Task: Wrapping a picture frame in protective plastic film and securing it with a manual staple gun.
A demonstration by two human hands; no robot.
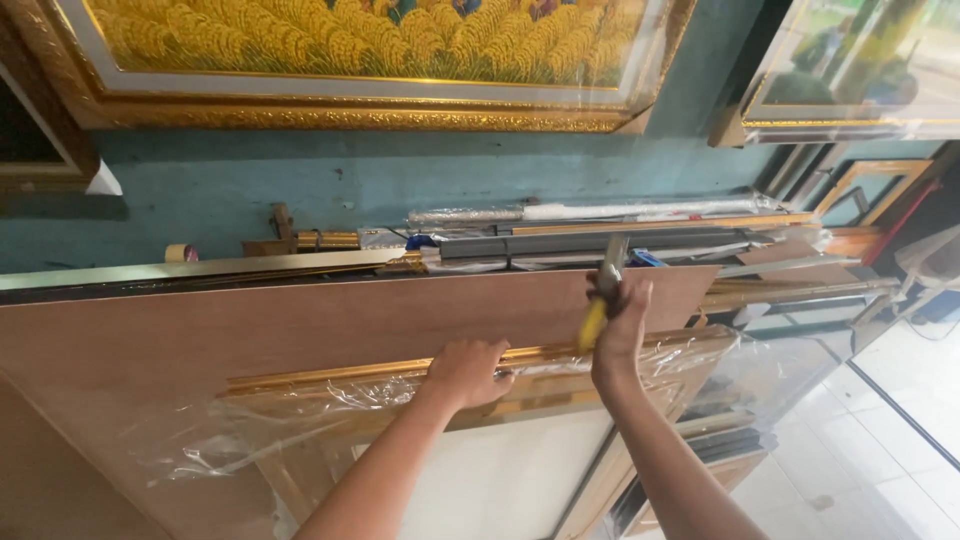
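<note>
hands work at the top edge of a gold picture frame (390, 370) wrapped in clear plastic (300, 420), which leans against a brown board (250, 320). left hand (468, 372) lies palm down on the frame's upper rail, fingers curled over it and closed on the rail. right hand (622, 325), just to the right and a little higher, is clenched around a yellow-handled tool (600, 300) whose metal end points up and away. far behind the board lie long mouldings (600, 235) and a tape roll (180, 252) against a teal wall (350, 180), with a gilt-framed yellow painting (350, 50) above.
</note>
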